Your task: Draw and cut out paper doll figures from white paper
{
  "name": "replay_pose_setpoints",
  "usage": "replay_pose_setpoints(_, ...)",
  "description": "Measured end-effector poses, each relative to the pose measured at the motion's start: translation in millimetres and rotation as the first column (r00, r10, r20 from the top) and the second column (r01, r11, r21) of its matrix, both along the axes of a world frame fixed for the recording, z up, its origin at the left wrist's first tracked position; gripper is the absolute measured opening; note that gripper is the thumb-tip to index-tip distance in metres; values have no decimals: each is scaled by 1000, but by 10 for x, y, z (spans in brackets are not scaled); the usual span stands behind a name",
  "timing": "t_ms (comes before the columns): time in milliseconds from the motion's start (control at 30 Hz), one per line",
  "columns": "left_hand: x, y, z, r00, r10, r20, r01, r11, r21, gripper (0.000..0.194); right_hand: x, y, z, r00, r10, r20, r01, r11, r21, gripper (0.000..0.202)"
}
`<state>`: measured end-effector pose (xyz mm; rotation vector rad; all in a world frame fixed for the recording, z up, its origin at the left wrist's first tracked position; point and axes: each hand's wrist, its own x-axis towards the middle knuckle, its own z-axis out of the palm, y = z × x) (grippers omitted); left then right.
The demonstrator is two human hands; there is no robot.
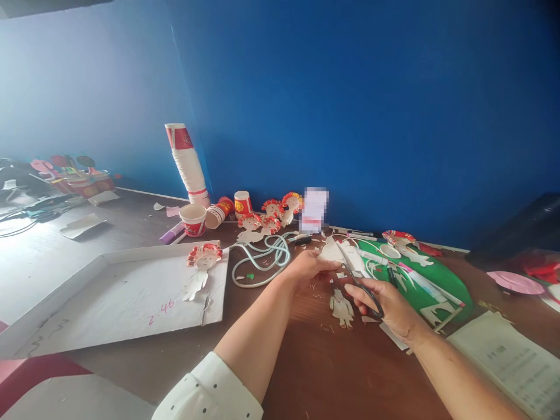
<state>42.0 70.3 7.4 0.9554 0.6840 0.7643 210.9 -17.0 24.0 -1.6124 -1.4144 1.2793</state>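
My left hand point(311, 268) pinches a piece of white paper point(331, 249) over the brown table. Closed round the handles of black scissors point(365, 291) is my right hand point(380, 303), and the blades point up and left across the paper. Just below the hands, a white paper doll body point(342, 309) lies flat on the table, with small scraps around it. A paper figure with a red-fringed head point(204, 259) rests on the edge of the white box lid point(131, 291) at the left.
Paper cups point(189, 166) stand stacked by the blue wall, with looser cups beside them. A pale cable point(262, 259) lies coiled left of my hands. To the right are a green sheet point(450, 280) with markers and an open book point(503, 356). More red-fringed figures point(271, 224) lie behind.
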Motion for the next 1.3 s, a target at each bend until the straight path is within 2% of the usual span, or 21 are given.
replay_pose_setpoints(200, 11, 33, -83, 1000, 1, 16, -1, 999, -49, 33, 23, -1, -87, 998, 9, -54, -11, 999, -32, 35)
replay_pose_setpoints(467, 20, 31, -52, 1000, 2, 11, -1, 994, -105, 28, -4, -13, -74, 997, -8, -75, 6, 1000, -25, 36)
replay_pose_setpoints(833, 16, 45, -92, 1000, -14, 23, 16, 994, -106, 25, 61, 43, -201, 998, 25, 49, -29, 996, 81, 43)
replay_pose_setpoints(1300, 22, 61, -128, 999, -13, 31, 16, 995, -103, 30, 1, 29, -125, 998, -7, 67, 1, 996, 93, 42)
